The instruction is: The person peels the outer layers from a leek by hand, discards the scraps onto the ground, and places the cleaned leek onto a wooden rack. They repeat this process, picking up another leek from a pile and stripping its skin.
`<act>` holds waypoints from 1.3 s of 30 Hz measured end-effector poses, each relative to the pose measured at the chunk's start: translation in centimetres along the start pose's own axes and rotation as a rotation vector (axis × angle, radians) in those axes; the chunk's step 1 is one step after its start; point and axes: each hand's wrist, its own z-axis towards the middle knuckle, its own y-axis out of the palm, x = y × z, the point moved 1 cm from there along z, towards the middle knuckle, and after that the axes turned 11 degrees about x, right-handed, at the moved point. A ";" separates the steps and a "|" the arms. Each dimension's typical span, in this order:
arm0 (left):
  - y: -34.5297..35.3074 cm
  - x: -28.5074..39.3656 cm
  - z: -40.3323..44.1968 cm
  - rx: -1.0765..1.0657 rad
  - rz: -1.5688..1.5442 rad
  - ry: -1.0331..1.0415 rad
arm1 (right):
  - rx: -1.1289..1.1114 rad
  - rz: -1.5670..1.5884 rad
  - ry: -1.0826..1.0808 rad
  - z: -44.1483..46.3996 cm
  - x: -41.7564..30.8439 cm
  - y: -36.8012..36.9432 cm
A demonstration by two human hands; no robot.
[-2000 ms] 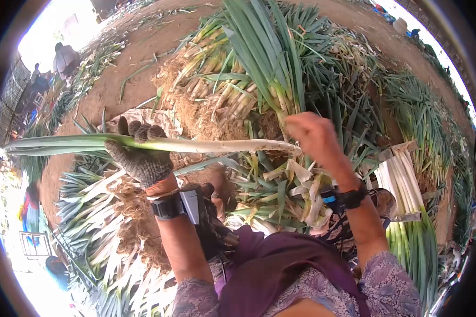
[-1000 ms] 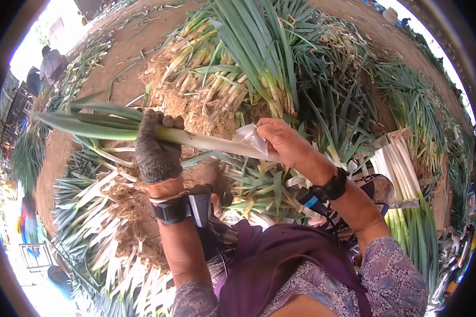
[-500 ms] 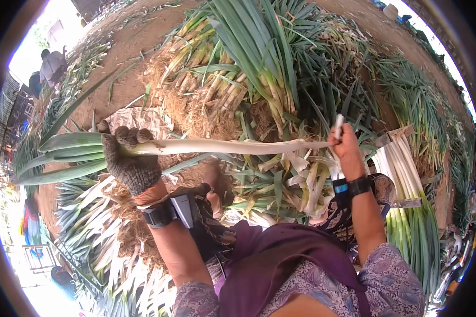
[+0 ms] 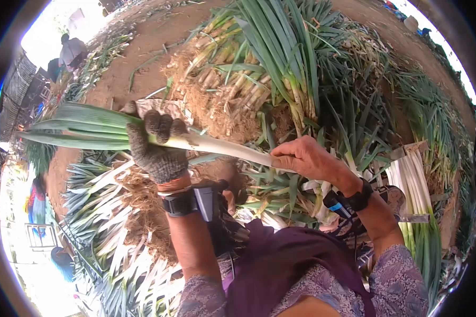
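A long leek (image 4: 222, 147) lies almost level across the view, green leaves to the left and white stalk to the right. My left hand (image 4: 157, 145), in a dark knitted glove, is closed around it where the leaves meet the stalk. My bare right hand (image 4: 307, 161) is closed over the far end of the white stalk, thumb and fingers pressed on it; that end is hidden. A small white object seen in this hand before does not show now.
Untrimmed leeks with roots (image 4: 232, 100) are heaped ahead. On my right, cleaned leeks (image 4: 410, 179) lie in a wooden frame (image 4: 413, 217). More white-stalked leeks (image 4: 111, 222) are piled at left. Peeled leaves litter the ground around my feet. A person (image 4: 72, 51) is at far left.
My right hand has moved left, from beyond the stalk's tip onto its end. The leek now slopes down to the right. The view has shifted, with surroundings appearing farther right.
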 end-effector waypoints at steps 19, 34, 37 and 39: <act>0.8 -0.3 -0.6 -0.191 -0.023 -0.125 | 0.144 0.504 0.326 -2.6 2.0 3.9; -0.1 -0.3 0.0 0.301 0.330 0.042 | 0.825 0.102 0.356 -10.0 24.8 -0.2; -1.6 2.9 0.2 0.487 0.362 0.157 | 1.228 0.782 1.024 -14.7 34.6 -2.8; -1.1 2.9 -0.2 0.730 0.429 0.279 | 1.085 0.547 1.032 -13.2 32.9 -3.2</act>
